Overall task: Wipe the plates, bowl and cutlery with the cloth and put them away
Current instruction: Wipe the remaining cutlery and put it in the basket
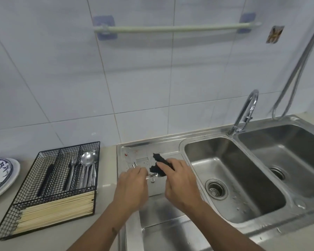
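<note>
My left hand (132,187) grips a metal fork (134,164) over the steel draining board (132,211); its tines poke out above my fingers and its handle end shows between my hands. My right hand (179,180) holds a black cloth (159,164) wrapped around the fork's handle. A black wire cutlery tray (34,178) stands on the counter to the left, holding spoons (88,167), forks (72,171), dark-handled pieces and a stack of chopsticks (56,211). Stacked plates (0,176) with a blue pattern sit at the far left edge.
A double steel sink (243,178) with a curved tap (246,113) lies to the right. A shower-type hose (301,66) hangs at the right wall. A towel rail (176,29) is fixed to the white tiled wall above.
</note>
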The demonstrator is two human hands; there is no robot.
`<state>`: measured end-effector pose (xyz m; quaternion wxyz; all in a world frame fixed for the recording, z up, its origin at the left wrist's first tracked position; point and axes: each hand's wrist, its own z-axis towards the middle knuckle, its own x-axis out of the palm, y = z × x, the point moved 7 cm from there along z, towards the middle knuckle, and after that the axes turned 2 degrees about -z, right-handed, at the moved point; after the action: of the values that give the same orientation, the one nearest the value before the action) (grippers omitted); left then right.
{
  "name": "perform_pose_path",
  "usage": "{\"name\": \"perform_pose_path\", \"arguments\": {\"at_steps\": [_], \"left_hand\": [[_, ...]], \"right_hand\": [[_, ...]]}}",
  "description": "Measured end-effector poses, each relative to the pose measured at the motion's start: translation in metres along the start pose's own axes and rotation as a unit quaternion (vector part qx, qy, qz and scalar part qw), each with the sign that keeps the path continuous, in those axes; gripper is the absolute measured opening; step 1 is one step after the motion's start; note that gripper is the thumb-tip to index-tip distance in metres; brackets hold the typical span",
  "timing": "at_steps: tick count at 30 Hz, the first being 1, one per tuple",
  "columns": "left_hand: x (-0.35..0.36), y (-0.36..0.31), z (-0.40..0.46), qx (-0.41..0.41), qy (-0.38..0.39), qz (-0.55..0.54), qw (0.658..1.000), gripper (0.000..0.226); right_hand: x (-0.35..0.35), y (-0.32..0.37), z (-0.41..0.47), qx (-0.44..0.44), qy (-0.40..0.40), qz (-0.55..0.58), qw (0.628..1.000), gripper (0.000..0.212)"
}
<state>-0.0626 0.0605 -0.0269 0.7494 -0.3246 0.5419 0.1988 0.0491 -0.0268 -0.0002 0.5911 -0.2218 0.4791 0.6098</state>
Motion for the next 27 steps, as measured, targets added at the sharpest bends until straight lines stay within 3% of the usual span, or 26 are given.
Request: {"name": "perform_pose_path", "arguments": {"at_steps": [11, 16, 19, 23, 27], "left_hand": [[-0.036, -0.006, -0.032, -0.065, -0.026, -0.049, 0.996, 0.021], [-0.04, -0.012, -0.028, -0.102, -0.027, -0.119, 0.987, 0.012], [-0.037, -0.012, -0.03, -0.131, -0.011, -0.132, 0.982, 0.012], [-0.04, -0.013, -0.031, -0.155, -0.033, -0.174, 0.972, 0.009], [-0.039, -0.019, -0.035, -0.146, -0.024, -0.166, 0.975, 0.01]], "right_hand": [[-0.033, 0.004, -0.008, 0.058, -0.06, 0.021, 0.996, 0.055], [-0.011, 0.022, -0.025, -0.05, 0.024, -0.045, 0.997, 0.06], [-0.005, 0.003, -0.032, 0.01, 0.045, -0.051, 0.998, 0.064], [-0.007, 0.011, -0.037, -0.021, 0.042, -0.066, 0.997, 0.065], [-0.014, -0.004, -0.042, 0.038, 0.048, -0.073, 0.995, 0.067]]}}
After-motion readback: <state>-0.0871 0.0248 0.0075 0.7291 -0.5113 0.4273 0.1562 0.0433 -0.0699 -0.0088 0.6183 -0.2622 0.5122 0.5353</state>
